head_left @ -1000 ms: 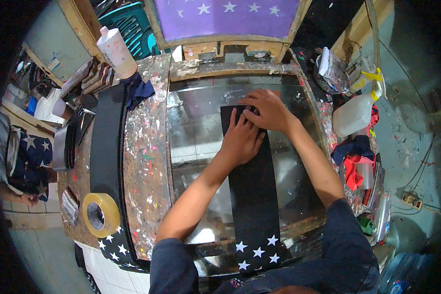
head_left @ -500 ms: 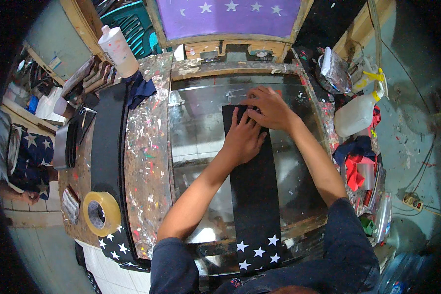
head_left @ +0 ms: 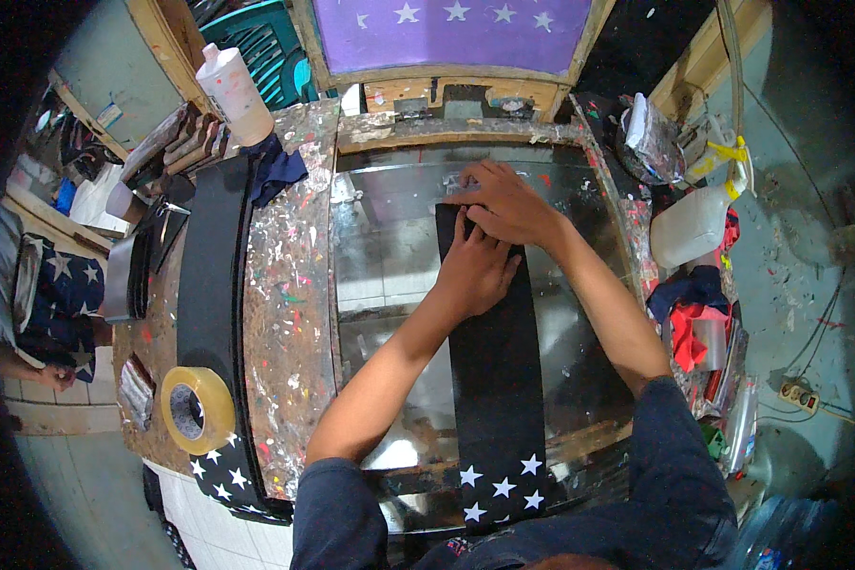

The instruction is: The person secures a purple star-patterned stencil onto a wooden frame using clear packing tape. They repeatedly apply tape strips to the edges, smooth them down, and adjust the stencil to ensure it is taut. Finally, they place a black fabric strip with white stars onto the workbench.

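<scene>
A long black fabric strip (head_left: 496, 351) lies lengthwise on the glass pane (head_left: 389, 237), with white stars printed at its near end. My left hand (head_left: 477, 271) rests on the far part of the strip, its fingers stretched forward and their tips partly covered by the other hand. Over the strip's far end is my right hand (head_left: 511, 207), fingers spread and bent to the left, touching the left hand's fingers. Neither hand visibly grips the strip, though the right fingertips partly hide its far edge.
To the left, a stack of black strips (head_left: 209, 247) carries a tape roll (head_left: 198, 410). Beyond stands a plastic bottle (head_left: 234, 95). A spray bottle (head_left: 689, 228) and red cloth (head_left: 686, 332) sit at right. A purple star-patterned screen (head_left: 446, 38) stands behind. Another person's hand (head_left: 59, 377) shows far left.
My right hand has shifted slightly left and forward at the strip's far end. The left hand has barely moved, and the strip lies almost the same.
</scene>
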The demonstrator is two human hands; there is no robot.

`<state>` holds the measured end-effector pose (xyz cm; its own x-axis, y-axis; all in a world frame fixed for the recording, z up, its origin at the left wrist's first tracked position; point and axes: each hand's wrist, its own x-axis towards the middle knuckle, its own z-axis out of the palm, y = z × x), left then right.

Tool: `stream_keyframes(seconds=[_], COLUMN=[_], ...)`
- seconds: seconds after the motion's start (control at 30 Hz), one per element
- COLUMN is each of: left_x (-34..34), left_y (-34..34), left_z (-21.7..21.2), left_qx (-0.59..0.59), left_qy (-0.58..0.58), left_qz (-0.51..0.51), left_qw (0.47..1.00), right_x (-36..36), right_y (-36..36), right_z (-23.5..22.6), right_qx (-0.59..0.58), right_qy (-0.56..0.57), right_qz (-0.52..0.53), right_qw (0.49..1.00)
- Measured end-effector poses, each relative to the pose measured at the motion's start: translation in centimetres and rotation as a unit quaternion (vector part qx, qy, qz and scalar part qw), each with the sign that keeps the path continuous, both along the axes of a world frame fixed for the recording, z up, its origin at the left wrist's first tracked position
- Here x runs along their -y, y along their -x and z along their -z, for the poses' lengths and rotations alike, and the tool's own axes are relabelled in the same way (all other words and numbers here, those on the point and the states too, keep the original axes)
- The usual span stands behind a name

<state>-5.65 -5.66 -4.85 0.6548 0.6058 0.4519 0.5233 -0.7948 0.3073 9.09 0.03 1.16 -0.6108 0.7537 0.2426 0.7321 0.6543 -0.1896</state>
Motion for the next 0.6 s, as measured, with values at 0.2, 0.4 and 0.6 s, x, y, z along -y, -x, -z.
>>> stream_keyframes(seconds=[0.2, 0.4, 0.6], left_x=[0.0, 0.0, 0.0], left_y=[0.0, -0.1, -0.1], left_z=[0.0, -0.2, -0.3], left_qx=[-0.009, -0.017, -0.03], left_qy=[-0.003, -0.002, 0.015], left_qz=[-0.002, -0.005, -0.012], left_qw=[1.0, 1.0, 0.999], right_x=[0.9, 0.0, 0.4], right_y=[-1.7, -1.5, -1.7], right_z=[-0.7, 0.0, -0.3], right_qx=[-0.003, 0.016, 0.011], right_qy=[-0.024, -0.014, -0.043], right_qz=[0.03, 0.033, 0.019], right_qw=[0.999, 0.999, 0.999])
